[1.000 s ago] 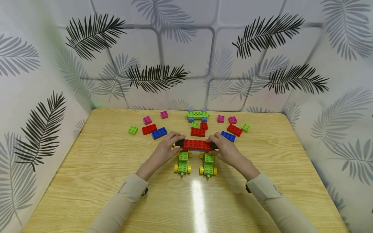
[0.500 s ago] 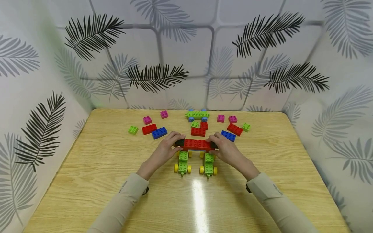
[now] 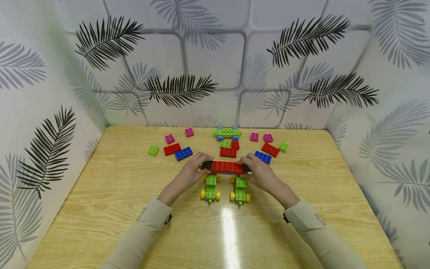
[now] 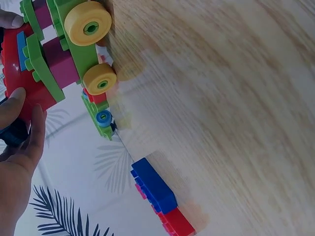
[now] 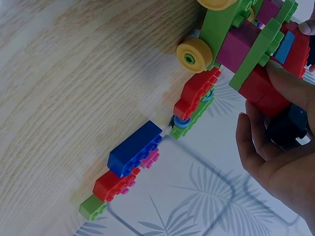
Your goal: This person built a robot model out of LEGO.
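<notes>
A row of red building bricks (image 3: 227,167) bridges two green toy wagons with yellow wheels: the left wagon (image 3: 210,192) and the right wagon (image 3: 240,195). My left hand (image 3: 192,170) grips the row's left end, thumb on the near side. At the right end, my right hand (image 3: 261,172) grips the row the same way. A black block-like piece (image 5: 287,125) sits at the right end, and the fingers partly hide another at the left. Purple bricks (image 5: 239,48) stand on the wagons under green bricks (image 5: 258,54). A blue piece (image 4: 22,50) shows beneath the red row.
Behind the hands lie red bricks (image 3: 228,152), a small green brick (image 3: 224,144) and a green wagon with blue wheels (image 3: 227,132). Blue bricks (image 3: 183,153), pink bricks (image 3: 169,138) and more red and green ones lie on both sides. A patterned cloth (image 3: 215,108) rises behind the table.
</notes>
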Demonstrator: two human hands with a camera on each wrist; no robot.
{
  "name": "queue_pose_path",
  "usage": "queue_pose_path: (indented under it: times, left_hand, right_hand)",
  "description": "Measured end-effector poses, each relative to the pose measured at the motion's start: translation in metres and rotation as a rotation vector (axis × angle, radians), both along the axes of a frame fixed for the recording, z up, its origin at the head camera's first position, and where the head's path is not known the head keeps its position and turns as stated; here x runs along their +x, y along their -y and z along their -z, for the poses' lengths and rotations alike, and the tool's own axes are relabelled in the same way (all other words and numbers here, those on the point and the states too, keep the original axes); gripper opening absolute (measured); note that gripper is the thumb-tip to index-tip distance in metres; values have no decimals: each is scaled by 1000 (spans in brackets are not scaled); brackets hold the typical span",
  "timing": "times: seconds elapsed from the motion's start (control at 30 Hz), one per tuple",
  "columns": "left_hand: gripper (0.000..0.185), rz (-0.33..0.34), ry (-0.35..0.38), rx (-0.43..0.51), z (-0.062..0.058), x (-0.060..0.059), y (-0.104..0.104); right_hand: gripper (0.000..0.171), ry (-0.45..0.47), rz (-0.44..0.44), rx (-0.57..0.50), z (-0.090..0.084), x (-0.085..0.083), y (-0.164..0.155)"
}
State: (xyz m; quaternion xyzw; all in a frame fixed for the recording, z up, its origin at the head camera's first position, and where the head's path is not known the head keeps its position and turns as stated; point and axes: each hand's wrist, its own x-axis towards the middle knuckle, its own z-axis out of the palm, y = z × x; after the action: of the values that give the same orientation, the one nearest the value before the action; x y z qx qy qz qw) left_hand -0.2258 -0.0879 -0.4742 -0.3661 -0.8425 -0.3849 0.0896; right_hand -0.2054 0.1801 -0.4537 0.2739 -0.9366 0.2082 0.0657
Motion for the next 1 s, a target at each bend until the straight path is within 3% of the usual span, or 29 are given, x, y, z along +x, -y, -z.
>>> queue_pose_path:
  times: [0.83,1.0]
  left_hand:
    - [45,-22,32,7,-1,2,-2]
    - [42,-35,82,-20,-2,1,-2]
  right_hand:
    - [37,3,11,14,0,0,1]
    - [37,0,11,15,0,0,1]
